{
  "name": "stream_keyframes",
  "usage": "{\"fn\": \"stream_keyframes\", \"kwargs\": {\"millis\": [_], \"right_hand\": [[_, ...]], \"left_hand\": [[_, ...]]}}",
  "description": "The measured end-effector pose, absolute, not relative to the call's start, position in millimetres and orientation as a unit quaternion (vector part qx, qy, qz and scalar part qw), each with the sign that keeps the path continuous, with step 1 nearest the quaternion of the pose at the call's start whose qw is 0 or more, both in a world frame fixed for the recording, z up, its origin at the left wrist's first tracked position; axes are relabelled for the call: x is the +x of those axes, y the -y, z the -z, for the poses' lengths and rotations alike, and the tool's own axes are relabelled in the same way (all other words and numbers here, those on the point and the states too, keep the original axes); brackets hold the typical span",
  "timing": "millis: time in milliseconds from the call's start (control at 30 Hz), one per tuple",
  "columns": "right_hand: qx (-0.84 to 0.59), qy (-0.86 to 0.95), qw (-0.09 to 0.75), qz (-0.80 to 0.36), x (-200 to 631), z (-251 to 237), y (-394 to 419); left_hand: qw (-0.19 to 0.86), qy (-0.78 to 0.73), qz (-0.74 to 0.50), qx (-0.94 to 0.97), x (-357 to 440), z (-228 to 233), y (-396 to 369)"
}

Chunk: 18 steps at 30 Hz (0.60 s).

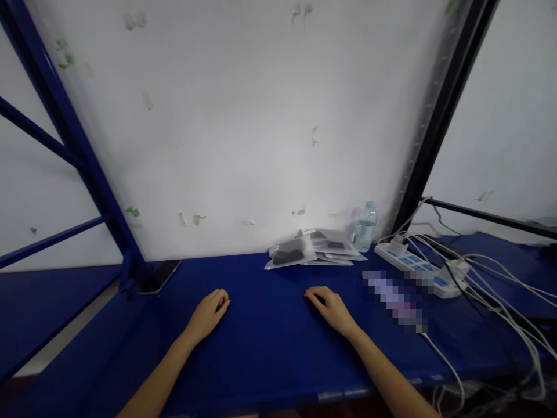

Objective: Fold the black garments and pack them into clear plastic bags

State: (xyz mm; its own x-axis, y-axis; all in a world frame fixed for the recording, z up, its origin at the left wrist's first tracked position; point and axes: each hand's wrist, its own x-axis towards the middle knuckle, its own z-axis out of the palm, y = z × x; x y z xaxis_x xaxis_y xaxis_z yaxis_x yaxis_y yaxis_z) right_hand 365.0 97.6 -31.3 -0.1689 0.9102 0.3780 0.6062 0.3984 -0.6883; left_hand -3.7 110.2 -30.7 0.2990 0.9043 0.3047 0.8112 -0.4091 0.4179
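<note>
My left hand [209, 313] rests on the blue tabletop [261, 342], its fingers loosely curled in and the thumb beside them. Nothing shows in it. Across from it, my right hand [333, 310] lies on the same surface with fingers bent together and the thumb close to the index finger, leaving a small dark gap. It holds nothing that I can see. A dark phone [161, 276] lies beyond my left hand, by the frame post. Nearest to my right hand are clear zip bags [293, 255] with dark contents and a blurred-out device [394, 299] on a white cable.
A water bottle [366, 226] stands against the white wall [235, 128]. At the right, a white power strip [418, 270] carries plugs and tangled white cables [500, 307]. A blue post [78, 145] rises on the left, a black post [444, 116] on the right.
</note>
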Motion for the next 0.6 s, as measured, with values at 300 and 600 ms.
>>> {"fn": "stream_keyframes", "kwargs": {"millis": [300,600], "right_hand": [[-0.503,0.744,0.395,-0.191,365.3,32.7,-95.9],[-0.499,0.772,0.364,-0.151,362.4,37.5,-94.7]], "left_hand": [[0.118,-0.547,-0.260,0.787,-2.2,28.8,-107.9],[0.155,-0.564,-0.266,0.766,-5.0,31.0,-108.0]]}}
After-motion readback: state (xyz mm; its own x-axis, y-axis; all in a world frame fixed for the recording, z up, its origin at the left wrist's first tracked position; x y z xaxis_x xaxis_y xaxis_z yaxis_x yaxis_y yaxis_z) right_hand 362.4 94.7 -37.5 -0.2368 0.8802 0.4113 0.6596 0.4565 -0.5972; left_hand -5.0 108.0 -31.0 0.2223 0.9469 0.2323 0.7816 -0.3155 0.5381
